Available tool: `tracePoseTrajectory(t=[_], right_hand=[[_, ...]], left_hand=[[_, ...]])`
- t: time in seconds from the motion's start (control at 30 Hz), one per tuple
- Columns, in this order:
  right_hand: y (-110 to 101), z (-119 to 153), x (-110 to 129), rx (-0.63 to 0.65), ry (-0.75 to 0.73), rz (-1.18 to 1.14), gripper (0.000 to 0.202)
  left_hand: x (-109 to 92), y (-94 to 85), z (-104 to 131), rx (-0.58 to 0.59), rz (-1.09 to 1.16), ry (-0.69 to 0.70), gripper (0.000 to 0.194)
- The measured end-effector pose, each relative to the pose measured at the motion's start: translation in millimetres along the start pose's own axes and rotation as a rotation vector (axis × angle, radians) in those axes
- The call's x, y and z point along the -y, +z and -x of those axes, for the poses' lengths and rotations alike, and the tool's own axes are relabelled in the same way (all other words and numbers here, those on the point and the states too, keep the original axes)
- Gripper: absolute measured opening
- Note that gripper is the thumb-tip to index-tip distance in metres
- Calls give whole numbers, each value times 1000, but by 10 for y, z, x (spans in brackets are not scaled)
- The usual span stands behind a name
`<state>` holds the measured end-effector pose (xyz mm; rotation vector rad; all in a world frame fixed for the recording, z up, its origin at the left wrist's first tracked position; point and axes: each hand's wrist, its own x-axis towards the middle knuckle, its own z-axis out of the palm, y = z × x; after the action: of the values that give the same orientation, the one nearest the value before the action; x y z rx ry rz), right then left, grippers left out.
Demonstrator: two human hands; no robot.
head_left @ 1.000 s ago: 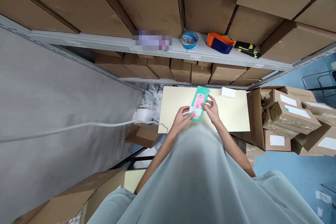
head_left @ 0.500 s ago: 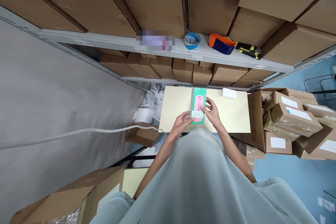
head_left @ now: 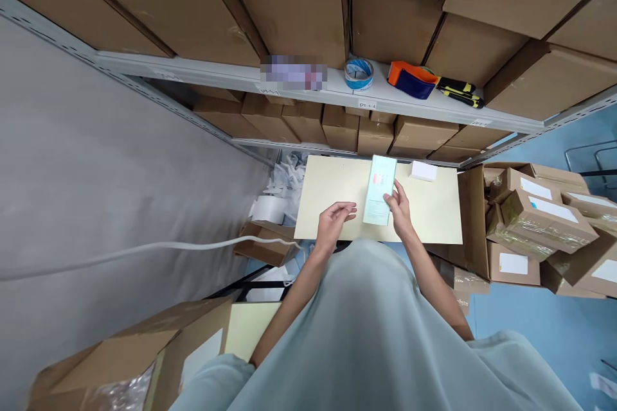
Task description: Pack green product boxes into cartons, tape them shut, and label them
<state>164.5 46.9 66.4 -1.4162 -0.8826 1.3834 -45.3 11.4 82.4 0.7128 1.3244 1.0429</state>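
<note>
A slim retail box (head_left: 380, 189) with a pale green printed face is held over the cream table. My right hand (head_left: 400, 210) grips its right side, thumb on the face and fingers around the edge. My left hand (head_left: 332, 223) is a short way left of the box, apart from it, with fingers loosely bent and nothing visible in them. A small white box (head_left: 423, 171) rests on the table to the right, beyond my right hand.
The cream table (head_left: 322, 183) stands below a shelf (head_left: 328, 91) of cardboard boxes. On that shelf are a blue tape roll (head_left: 358, 74), an orange and navy tool (head_left: 412, 80) and black-yellow cutters (head_left: 457, 91). A carton of labelled parcels (head_left: 544, 225) stands right; a white cable (head_left: 193, 246) crosses left.
The box has been turned over from its green face with a pink picture to a pale green face, and shifted right. My left hand has let go of it.
</note>
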Motion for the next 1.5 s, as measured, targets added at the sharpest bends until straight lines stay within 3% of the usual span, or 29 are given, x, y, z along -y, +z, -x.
tracePoseTrajectory(t=[0.17, 0.3, 0.4, 0.5, 0.63, 0.7, 0.77, 0.87, 0.97, 1.1, 1.27, 1.4, 1.5], right_hand=[[21, 55, 45, 47, -31, -1, 89], [51, 48, 86, 92, -66, 3, 89], [63, 27, 125, 131, -92, -13, 88], [93, 1, 159, 118, -121, 18, 87], [167, -27, 161, 5, -83, 104, 110], [183, -45, 147, -34, -71, 125, 117], [163, -71, 140, -52, -72, 101, 113], [85, -101, 159, -25, -86, 38, 100], [22, -88, 193, 38, -120, 22, 92], [25, -37, 197, 120, -127, 8, 85], [83, -73, 108, 116, -120, 20, 80], [175, -118, 40, -12, -90, 131, 97], [229, -113, 51, -34, -102, 141, 104]], left_hand=[[66, 19, 31, 15, 24, 27, 42], [61, 53, 62, 182, 102, -100, 71], [67, 100, 63, 281, 109, -139, 82], [107, 169, 36, 204, 57, -89, 81], [155, 280, -2, -5, -100, 26, 87], [144, 315, -12, -38, -141, 80, 87], [106, 311, -23, 0, -124, 105, 79], [33, 235, -53, 122, 7, 7, 69], [-9, 141, -83, 223, 87, -113, 79], [4, 93, -93, 334, 91, -156, 78], [101, 126, -106, 194, 45, -76, 78], [169, 228, -99, 13, -93, 33, 80], [169, 292, -51, -82, -224, 153, 80]])
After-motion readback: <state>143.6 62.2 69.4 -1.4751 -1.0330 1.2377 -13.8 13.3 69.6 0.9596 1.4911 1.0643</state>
